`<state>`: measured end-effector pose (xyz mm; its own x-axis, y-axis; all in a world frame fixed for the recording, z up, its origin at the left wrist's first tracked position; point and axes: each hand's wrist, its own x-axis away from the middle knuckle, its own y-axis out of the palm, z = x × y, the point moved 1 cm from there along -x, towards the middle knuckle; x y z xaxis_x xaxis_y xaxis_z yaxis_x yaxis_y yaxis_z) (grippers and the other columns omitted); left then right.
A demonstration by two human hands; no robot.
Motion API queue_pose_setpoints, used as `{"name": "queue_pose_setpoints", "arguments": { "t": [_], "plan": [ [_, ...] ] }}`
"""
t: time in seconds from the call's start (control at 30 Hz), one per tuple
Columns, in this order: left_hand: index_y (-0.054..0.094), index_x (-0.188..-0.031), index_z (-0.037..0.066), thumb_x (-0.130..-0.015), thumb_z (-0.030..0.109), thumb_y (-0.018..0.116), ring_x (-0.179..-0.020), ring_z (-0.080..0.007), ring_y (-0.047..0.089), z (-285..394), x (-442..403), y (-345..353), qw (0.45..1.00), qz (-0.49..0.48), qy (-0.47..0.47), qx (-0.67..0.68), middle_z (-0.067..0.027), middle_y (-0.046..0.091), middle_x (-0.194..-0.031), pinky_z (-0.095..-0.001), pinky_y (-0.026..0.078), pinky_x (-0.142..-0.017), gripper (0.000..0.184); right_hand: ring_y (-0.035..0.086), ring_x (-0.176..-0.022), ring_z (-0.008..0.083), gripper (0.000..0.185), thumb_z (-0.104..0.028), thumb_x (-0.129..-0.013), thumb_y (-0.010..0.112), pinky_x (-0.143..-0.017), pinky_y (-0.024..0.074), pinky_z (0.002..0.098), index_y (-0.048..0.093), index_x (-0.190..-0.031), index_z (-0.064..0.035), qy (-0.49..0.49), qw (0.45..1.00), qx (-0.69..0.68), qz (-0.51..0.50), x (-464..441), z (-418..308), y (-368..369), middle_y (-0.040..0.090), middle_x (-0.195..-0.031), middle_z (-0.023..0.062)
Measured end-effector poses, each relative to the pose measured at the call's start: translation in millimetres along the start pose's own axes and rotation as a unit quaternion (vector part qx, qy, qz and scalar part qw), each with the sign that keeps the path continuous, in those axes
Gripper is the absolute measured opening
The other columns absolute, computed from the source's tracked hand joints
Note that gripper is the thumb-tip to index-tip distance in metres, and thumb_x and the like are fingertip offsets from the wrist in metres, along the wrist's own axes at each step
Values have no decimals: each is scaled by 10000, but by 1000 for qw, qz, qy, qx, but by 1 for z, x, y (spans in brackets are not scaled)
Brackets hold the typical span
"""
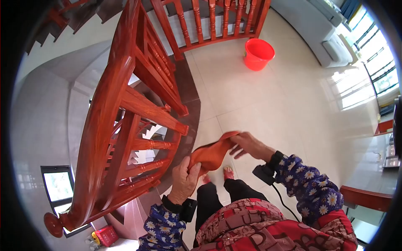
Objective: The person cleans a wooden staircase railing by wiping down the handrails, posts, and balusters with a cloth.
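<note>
An orange cloth [212, 155] is stretched between my two hands in front of my body, above the floor. My left hand [184, 180] grips its lower left end, thumb on top. At the upper right end, my right hand [252, 146] pinches the cloth's edge, with the other fingers loosely bent beneath. The cloth sags and folds in the middle. Each wrist wears a black strap with a small box; a black cable runs from the right one.
Close on the left rises a reddish wooden stair railing [109, 96] with balusters. A red bucket [259, 54] stands on the tiled floor [268, 100] ahead. A grey sofa [307, 29] is at the upper right, and a wood-edged table [368, 197] at the right.
</note>
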<state>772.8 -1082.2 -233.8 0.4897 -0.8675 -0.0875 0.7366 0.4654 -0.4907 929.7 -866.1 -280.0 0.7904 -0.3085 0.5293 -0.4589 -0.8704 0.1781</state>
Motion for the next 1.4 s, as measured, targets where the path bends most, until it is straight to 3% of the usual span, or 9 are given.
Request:
{"name": "queue_pose_setpoints", "arguments": {
  "t": [0.13, 0.33, 0.47, 0.57, 0.8, 0.9, 1.1, 1.2, 1.4],
  "plan": [
    [550, -915, -15, -908, 201, 623, -724, -392, 628, 17, -9, 10, 998, 49, 4, 33, -206, 624, -800, -383, 493, -631, 228, 664, -717, 174, 499, -436, -960, 503, -626, 567, 310, 664, -935, 36, 44, 988, 142, -30, -3, 7, 3, 656, -831, 96],
    [540, -966, 26, -893, 252, 657, -727, -322, 642, 44, 12, 51, 999, 7, 22, 25, -156, 632, -798, -368, 493, -635, 265, 684, -753, 258, 910, -713, -923, 288, -624, 588, 349, 491, -1265, 105, 25, 981, 103, -165, 5, 24, 13, 656, -967, 208],
    [564, -1025, 6, -907, 262, 640, -795, -302, 636, 25, 23, 68, 996, -12, 85, 14, -170, 633, -894, -363, 496, -683, 292, 656, -932, 174, 510, -393, -1015, 415, -806, 544, 297, 556, -1263, 29, -134, 950, 226, -168, 5, 19, 12, 657, -1085, 140],
    [575, -1118, -10, -899, 239, 650, -868, -241, 639, 5, 39, 76, 996, 15, 82, 21, -161, 630, -978, -343, 497, -750, 340, 616, -1000, 118, 331, -216, -1000, 461, -872, 503, 271, 614, -1212, -12, -94, 988, 35, -117, 14, -8, 22, 663, -1099, 73],
    [346, -1418, 38, -775, 234, 796, -1188, -276, 496, -150, 137, 112, 909, 360, -190, 95, -162, 477, -1332, -408, 457, -960, 809, 620, -792, 70, 222, -182, -935, 590, -671, 507, 262, 678, -996, 11, -240, 950, 192, 47, -3, -13, 9, 687, -865, 27],
    [227, -1469, 63, -761, 182, 791, -1285, -320, 407, -99, 166, 95, 808, 502, -217, 221, -214, 321, -1452, -437, 387, -1049, 913, 621, -803, 79, 231, -186, -936, 568, -695, 509, 259, 674, -972, 16, -233, 939, 253, -9, 11, -28, 24, 684, -857, 39],
    [354, -1440, 130, -764, 277, 783, -1279, -272, 450, -99, 200, 127, 842, 511, -99, 140, -143, 499, -1357, -465, 368, -1062, 814, 605, -990, 123, 315, -201, -961, 502, -889, 480, 290, 596, -1143, 38, -302, 923, 139, -194, 13, -12, 30, 656, -1068, 46],
    [602, -1196, 81, -673, 207, 862, -1000, -201, 634, -100, 226, 143, 799, 554, -9, -233, -66, 687, -976, -392, 511, -918, 597, 574, -1072, 130, 320, -164, -937, 545, -941, 460, 294, 565, -1196, 23, -271, 922, 64, -270, 29, -6, 50, 626, -1143, 49],
    [565, -1243, 84, -663, 266, 878, -989, -224, 637, -91, 344, 222, 749, 495, -72, -434, -75, 683, -997, -412, 504, -928, 684, 604, -1101, 182, 421, -37, -867, 611, -992, 462, 332, 525, -1274, 24, -281, 904, 154, -282, 110, 31, 74, 627, -1215, 95]
  ]
}}
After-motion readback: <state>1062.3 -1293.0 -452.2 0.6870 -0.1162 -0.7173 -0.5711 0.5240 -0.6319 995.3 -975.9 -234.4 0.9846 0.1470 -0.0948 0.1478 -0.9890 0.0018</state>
